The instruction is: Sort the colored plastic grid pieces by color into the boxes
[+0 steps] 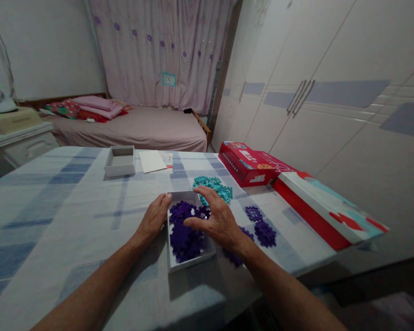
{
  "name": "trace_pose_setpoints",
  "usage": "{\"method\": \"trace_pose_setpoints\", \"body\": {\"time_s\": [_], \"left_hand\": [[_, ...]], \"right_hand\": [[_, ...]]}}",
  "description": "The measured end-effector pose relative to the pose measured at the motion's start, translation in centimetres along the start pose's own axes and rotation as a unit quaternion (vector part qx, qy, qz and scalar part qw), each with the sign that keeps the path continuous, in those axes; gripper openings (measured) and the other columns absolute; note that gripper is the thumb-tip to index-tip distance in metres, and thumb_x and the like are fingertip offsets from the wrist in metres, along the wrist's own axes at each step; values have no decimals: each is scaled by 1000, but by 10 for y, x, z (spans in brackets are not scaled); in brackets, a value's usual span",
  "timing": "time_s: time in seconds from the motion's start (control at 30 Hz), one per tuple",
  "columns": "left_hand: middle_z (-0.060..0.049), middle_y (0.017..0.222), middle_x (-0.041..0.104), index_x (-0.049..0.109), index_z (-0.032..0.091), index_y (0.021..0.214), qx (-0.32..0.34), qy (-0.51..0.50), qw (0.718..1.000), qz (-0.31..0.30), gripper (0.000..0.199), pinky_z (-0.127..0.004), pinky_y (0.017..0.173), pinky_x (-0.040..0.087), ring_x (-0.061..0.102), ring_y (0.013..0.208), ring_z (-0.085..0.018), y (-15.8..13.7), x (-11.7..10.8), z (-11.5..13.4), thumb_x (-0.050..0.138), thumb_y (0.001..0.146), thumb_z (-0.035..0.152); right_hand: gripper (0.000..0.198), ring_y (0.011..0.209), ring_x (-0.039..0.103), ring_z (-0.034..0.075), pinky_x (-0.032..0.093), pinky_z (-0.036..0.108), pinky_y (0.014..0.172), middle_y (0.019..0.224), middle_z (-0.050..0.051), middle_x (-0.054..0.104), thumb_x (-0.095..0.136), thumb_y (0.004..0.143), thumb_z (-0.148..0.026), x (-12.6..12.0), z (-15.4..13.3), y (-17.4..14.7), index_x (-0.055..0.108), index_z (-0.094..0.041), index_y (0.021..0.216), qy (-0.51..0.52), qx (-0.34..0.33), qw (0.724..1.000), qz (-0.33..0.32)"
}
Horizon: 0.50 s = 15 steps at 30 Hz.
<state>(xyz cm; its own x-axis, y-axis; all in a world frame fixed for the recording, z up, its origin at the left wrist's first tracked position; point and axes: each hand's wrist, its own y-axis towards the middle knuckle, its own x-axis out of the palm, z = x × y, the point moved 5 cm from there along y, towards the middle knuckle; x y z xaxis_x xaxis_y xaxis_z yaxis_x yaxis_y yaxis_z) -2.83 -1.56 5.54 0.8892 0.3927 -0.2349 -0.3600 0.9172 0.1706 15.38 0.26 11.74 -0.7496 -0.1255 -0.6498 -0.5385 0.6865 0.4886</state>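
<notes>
In front of me a white open box (189,265) holds a heap of dark purple toothed pieces (184,241), flat like interlocking puzzle tiles. My left hand (154,215) grips the box's left wall near its far corner. Over the box's right side hovers my right hand (218,219), thumb and fingers spread apart with nothing visible between them. It hides part of the heap and of the right rim. Just beyond the box lies a pile of teal pieces (221,189) of similar shape. More loose purple pieces (265,233) lie on the cloth to the right, some partly behind my right forearm.
A grey-white open box (120,170) and pale cards (152,162) lie at the table's far side. A red box (243,168) and a long white-and-red box lid (326,207) stand along the right. Beyond the checked tablecloth (72,207) are a bed (152,126) and a wardrobe (331,59).
</notes>
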Motion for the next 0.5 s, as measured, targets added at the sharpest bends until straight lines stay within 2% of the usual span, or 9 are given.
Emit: {"method": "trace_pose_setpoints", "body": {"time_s": [0.1,0.2,0.33,0.4,0.5], "left_hand": [[-3,71,61,57,24,69,-7,0,1000,12,40,-39,79,46,56,78,-24,0,-1,-1,47,80,61],[-3,72,61,58,23,72,-19,4,1000,13,40,-40,78,46,56,77,-24,0,-1,-4,46,80,60],[-2,69,60,58,23,70,-20,-7,1000,22,39,-39,77,47,56,76,-24,-1,-1,-2,49,78,61],[-2,66,59,57,24,68,-17,-10,1000,23,39,-38,76,47,55,74,-23,-1,-2,0,50,77,61],[-2,68,59,56,24,67,-12,-6,1000,20,39,-38,75,47,55,72,-23,0,-2,1,48,78,60]], "right_hand": [[41,112,58,20,43,35,96,121,7,63,60,86,-44,-8,20,-9,58,-20,119,-35,58,998,0],[26,99,62,21,44,34,89,105,8,67,54,90,-36,-19,45,-25,62,-18,106,-140,133,981,-18],[36,104,58,27,42,40,89,106,10,65,55,89,-45,-16,63,-41,63,-17,109,-271,159,948,-59],[43,105,56,29,41,42,88,108,11,64,57,86,-51,-12,66,-43,62,-17,113,-296,162,939,-64],[44,105,54,29,40,42,88,107,11,62,63,82,-50,-7,69,-42,62,-18,112,-294,161,940,-67]]}}
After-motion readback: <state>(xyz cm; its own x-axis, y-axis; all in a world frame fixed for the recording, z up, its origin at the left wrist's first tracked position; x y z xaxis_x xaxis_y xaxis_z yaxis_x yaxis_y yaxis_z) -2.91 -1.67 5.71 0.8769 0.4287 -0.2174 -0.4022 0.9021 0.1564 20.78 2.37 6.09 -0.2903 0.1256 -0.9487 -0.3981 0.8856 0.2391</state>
